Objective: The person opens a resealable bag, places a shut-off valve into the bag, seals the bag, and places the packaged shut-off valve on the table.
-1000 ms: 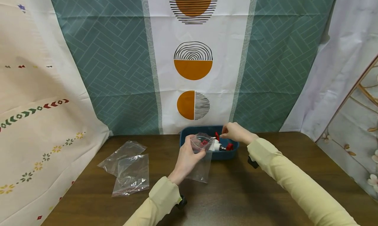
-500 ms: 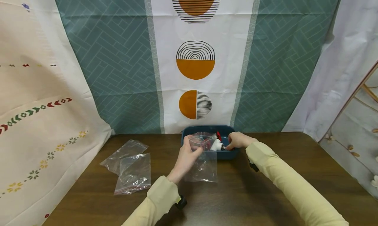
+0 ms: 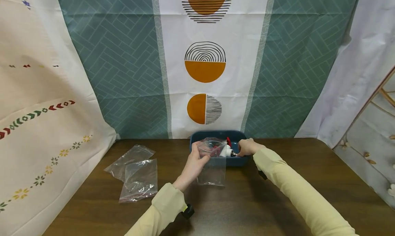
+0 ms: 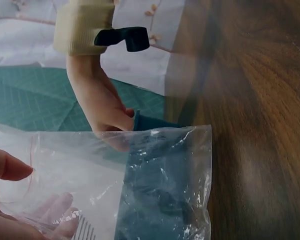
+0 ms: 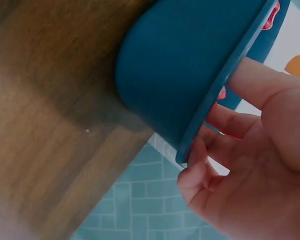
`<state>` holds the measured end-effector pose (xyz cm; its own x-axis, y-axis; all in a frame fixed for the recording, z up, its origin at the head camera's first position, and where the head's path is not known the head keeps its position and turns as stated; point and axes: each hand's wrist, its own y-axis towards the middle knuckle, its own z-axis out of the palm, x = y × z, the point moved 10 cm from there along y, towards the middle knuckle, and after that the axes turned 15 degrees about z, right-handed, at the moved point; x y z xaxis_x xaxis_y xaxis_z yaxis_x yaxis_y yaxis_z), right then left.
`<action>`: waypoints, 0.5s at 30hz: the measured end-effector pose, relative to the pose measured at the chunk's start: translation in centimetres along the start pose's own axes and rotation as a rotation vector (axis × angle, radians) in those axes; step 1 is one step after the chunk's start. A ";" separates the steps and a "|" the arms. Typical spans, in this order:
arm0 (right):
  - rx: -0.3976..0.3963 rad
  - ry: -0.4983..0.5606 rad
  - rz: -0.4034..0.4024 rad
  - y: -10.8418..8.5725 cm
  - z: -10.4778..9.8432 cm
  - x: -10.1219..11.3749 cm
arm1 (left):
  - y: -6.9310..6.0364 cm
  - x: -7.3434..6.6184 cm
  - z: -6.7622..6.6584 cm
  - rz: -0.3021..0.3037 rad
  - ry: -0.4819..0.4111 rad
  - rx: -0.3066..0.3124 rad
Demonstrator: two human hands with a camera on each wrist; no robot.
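My left hand (image 3: 195, 165) holds a clear zip-lock bag (image 3: 213, 176) by its top, in front of the bin. In the left wrist view some fingers show through the film of the bag (image 4: 165, 175), with the thumb on the near side. My right hand (image 3: 249, 147) reaches over the right rim of a blue plastic bin (image 3: 229, 162). Its fingers curl round the red end of a white valve (image 3: 227, 151) with a metal stem. In the right wrist view bits of red show by the fingers of my hand (image 5: 270, 135); the bin's wall (image 5: 165, 65) hides the grip.
Two more clear zip-lock bags (image 3: 140, 181) lie overlapping on the left of the brown wooden table (image 3: 234, 208). Another red part (image 3: 228, 141) stands up inside the bin. A patterned cloth (image 3: 129, 75) hangs right behind the bin.
My right hand has gone down and slightly right within the bin, from beside the upright red part to the valve's red end, now covered. The left hand and bag barely shifted.
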<state>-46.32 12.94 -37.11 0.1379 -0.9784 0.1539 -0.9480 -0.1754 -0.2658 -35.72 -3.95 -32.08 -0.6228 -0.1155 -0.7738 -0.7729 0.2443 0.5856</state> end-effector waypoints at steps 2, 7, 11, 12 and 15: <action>-0.016 0.021 -0.003 -0.1 -0.1 0.0 | 0.0 -0.1 0.0 0.001 0.005 0.006; -0.104 0.095 0.011 -1.2 -1.0 0.1 | -0.1 -0.7 0.0 -0.020 0.012 0.035; -0.191 0.196 0.015 -1.7 -1.9 -0.1 | -0.1 -1.0 -0.1 -0.006 0.010 0.046; -0.213 0.226 0.013 -1.7 -2.2 -0.1 | -0.1 -1.0 -0.2 0.002 0.026 0.044; -0.254 0.318 0.000 -1.8 -2.9 0.1 | -0.1 -0.5 -0.4 0.028 0.073 0.038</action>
<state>-45.45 13.44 -33.88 0.0803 -0.8888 0.4512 -0.9942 -0.1042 -0.0282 -35.40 -4.35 -31.66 -0.6523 -0.1777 -0.7368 -0.7508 0.2849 0.5959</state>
